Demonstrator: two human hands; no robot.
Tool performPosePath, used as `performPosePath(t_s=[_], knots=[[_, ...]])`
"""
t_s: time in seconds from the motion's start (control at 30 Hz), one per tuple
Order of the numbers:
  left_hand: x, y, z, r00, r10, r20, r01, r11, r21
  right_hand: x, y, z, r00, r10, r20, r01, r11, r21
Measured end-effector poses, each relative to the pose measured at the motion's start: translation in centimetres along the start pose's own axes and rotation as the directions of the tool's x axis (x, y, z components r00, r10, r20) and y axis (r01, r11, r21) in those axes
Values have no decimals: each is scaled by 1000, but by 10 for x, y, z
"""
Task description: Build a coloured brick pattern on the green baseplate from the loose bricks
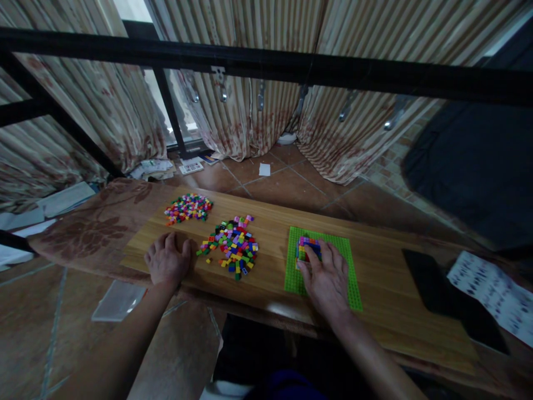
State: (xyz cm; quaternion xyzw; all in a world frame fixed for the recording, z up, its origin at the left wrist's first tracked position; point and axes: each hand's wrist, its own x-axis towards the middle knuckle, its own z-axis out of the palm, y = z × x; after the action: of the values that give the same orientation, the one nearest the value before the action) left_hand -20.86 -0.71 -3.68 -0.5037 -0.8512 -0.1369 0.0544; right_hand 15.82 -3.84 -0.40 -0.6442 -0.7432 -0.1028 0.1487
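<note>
My right hand [328, 275] is over a bright green studded baseplate [353, 291]. Its thumb and index finger are drawn together at a small multicoloured block of toy bricks [301, 250] on the plate. Whatever lies between those fingertips is hidden. Part of the block is covered by the hand. My left hand [167, 261] rests palm down on the wooden board [266, 294], fingers apart and holding nothing. Just right of it spreads a loose pile of small coloured toy bricks [235, 241]. Behind, a second pile of smaller-looking coloured pieces [189, 208] lies on the board.
A black flat sheet [428, 283] and a printed paper [491, 294] lie at the right. Across the far side runs a black metal rail [266, 61]. A clear plastic container [119, 301] is on the tiled floor at the left. Striped curtains [250, 116] hang behind.
</note>
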Motion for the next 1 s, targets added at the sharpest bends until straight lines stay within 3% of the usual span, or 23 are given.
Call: performPosePath(t_s=[0.3,0.53,1.0], knots=[[0,1,0,1000,-8,5,8,1000,0,0,2,-2,1000,12,-19,-11,1000,18],[-1,4,-4,1000,-12,22,13,1000,-14,5,1,3,998,47,43,-46,998,-30],[0,1,-1,1000,-5,23,5,1000,-8,4,6,1,999,17,39,-16,1000,-8]])
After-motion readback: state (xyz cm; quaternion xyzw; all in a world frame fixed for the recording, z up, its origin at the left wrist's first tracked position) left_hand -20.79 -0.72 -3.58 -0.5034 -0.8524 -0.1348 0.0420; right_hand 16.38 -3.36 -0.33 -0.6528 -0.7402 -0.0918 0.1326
